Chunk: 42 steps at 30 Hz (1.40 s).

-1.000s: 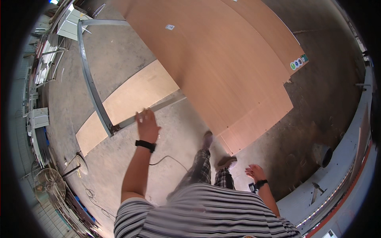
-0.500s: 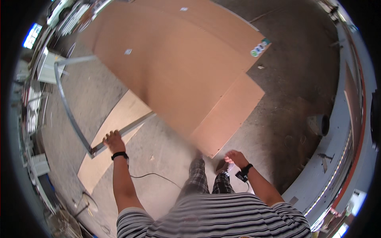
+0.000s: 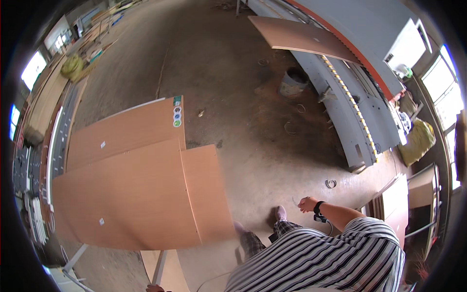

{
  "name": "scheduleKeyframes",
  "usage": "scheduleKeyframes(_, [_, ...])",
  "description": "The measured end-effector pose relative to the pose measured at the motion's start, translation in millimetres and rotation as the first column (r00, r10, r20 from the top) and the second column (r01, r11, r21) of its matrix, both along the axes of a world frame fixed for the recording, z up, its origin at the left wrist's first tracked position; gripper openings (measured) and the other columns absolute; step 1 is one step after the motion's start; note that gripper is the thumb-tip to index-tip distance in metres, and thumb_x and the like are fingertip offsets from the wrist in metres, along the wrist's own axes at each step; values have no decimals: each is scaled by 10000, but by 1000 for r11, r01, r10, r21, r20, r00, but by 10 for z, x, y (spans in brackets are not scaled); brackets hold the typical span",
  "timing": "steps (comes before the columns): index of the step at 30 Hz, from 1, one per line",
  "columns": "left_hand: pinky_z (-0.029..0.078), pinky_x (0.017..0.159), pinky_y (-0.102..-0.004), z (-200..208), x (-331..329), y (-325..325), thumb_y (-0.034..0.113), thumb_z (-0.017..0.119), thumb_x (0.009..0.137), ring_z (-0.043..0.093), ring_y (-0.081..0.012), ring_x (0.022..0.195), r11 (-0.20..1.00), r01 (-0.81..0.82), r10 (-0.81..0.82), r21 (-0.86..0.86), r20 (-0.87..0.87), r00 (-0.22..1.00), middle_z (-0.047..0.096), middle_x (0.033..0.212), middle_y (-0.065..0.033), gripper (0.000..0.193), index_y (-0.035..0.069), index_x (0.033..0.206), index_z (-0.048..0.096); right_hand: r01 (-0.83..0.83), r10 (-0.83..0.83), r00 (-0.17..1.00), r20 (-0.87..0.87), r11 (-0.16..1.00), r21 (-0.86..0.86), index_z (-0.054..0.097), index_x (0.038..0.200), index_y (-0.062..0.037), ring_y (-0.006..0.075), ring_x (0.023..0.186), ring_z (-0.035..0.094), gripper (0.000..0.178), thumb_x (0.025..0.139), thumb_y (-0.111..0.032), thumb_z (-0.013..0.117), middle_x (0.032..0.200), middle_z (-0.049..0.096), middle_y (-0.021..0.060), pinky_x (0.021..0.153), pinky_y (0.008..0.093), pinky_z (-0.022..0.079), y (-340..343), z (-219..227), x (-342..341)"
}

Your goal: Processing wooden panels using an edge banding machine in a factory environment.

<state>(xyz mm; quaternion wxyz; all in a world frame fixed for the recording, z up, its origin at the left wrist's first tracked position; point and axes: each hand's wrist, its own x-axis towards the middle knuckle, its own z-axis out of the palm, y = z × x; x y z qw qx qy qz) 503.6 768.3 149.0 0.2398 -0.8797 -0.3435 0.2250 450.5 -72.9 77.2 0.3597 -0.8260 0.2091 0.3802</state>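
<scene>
Apparently, the step in hand is handling one grey metal bar [image 3: 159, 266], which sits just below the large brown panel [image 3: 121, 194] and across one pale board [image 3: 176, 272]; one left hand [image 3: 154, 288] is at the bar's lower end, cut off by the rim, so I cannot tell its grip; a next move would call for a secure hold there. Right of that panel come one bucket [image 3: 291, 88], farther up; one right hand [image 3: 307, 204], half-curled, its hold unclear; and one small coil [image 3: 328, 184].

Bar [image 3: 159, 267], panel [image 3: 126, 194] left; bucket [image 3: 291, 89] ahead
</scene>
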Motion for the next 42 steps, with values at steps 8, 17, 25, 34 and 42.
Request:
scheduleKeyframes(8, [297,918,-434,-1050,147,-2047,167,553,722,394,-357,1061,582,573,-55,-577,675,736,445,1106,-222,451,-23,1112,430,-120,86,976,199,978,171,578,819,-103,181,695,611,159,787,-249,523,752,600,38,646,301,489,479,866,167])
scheduleKeyframes(17, [293,927,-471,-394,-298,-4324,334,547,775,386,-390,1086,45,566,-448,-823,490,748,413,1162,-270,538,-37,1144,422,-172,201,873,445,980,-104,543,737,-136,204,723,573,84,769,-137,465,747,554,21,550,339,461,-689,743,-849])
scheduleKeyframes(25, [406,833,-407,119,-207,-5111,236,562,784,498,-348,986,47,564,-391,-824,505,770,539,1029,-211,362,-21,1035,517,209,-204,976,76,976,-58,601,858,-44,153,616,618,255,818,-277,507,723,641,73,602,265,502,-1370,484,-1999])
scheduleKeyframes(34, [432,816,-374,588,99,-6078,272,564,791,542,-300,965,-208,480,-542,-852,509,669,557,1039,-190,400,-14,1063,498,-202,221,975,-12,865,-459,582,899,-193,136,916,565,180,797,-303,483,928,595,-35,701,310,498,-1237,262,-2508])
scheduleKeyframes(42, [443,804,-327,486,-58,-6124,286,519,843,561,-250,959,-284,322,-546,-903,428,720,574,1031,-177,389,-9,1092,474,-383,443,896,-12,760,-525,549,943,-188,102,959,518,200,800,-324,511,986,558,-71,715,274,477,-1064,-130,-2597])
